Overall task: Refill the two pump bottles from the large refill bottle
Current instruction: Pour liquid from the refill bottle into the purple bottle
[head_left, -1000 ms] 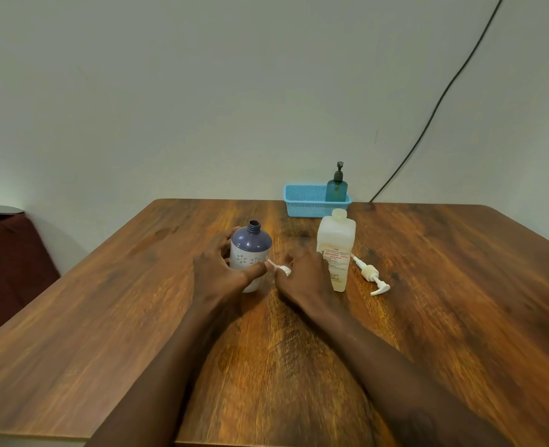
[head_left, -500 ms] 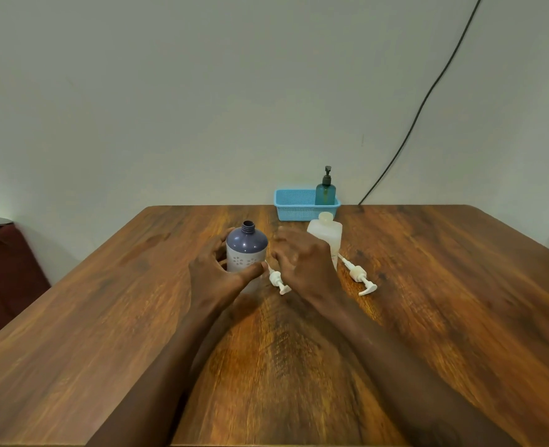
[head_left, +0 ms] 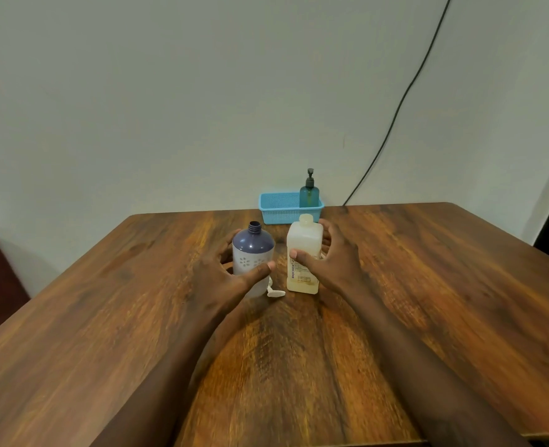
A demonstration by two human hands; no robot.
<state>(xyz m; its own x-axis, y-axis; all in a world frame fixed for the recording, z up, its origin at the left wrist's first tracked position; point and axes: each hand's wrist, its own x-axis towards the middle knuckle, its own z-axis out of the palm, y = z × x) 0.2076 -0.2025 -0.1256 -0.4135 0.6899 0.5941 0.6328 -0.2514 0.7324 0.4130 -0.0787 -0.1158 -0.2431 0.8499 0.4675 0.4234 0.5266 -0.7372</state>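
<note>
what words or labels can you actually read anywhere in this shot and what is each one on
"BIOCHEK": purple letters running up the label of the translucent white square refill bottle.
The rest of that label is fine print, too small to read.
On the purple and white round bottle there is only a dotted flower pattern, no words.
On the dark teal pump bottle in the blue plastic basket, no text is legible.

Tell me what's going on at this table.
A person is partway through a refill. The left hand holds the purple bottle, upright with its neck open; a white pump lies on the table beside it. The right hand wraps round the white refill bottle, also standing upright, so nothing is being poured yet. A teal pump bottle stands in the blue basket at the far edge.
</note>
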